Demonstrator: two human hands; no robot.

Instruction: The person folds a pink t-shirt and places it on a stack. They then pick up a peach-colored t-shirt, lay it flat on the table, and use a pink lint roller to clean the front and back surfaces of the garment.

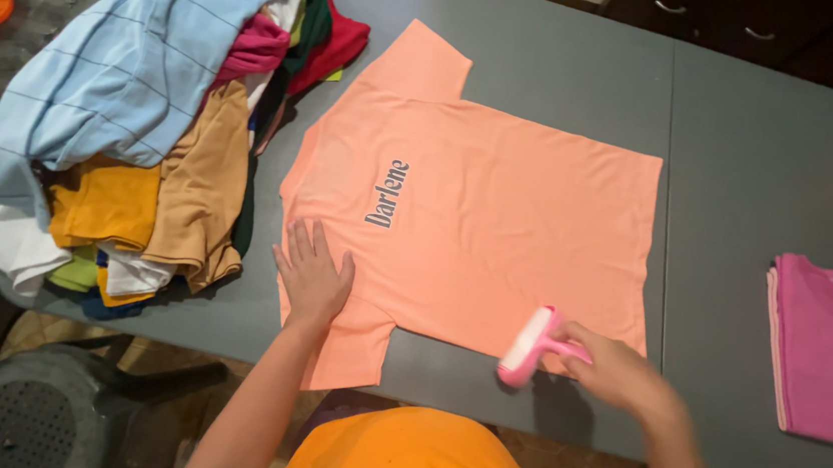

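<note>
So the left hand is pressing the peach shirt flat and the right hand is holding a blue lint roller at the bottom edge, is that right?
Not quite: the lint roller is pink, not blue, as the head view shows. The left hand does press flat on the peach shirt, and the right hand holds the roller at the shirt's near edge.

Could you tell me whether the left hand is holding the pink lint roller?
No, the right hand grips the lint roller; the left hand lies flat on the shirt.

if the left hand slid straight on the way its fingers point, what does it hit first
The left hand lies flat on the peach shirt, fingers pointing up and away. Straight on is only more shirt, probably passing just left of its dark lettering, then bare table.
</note>
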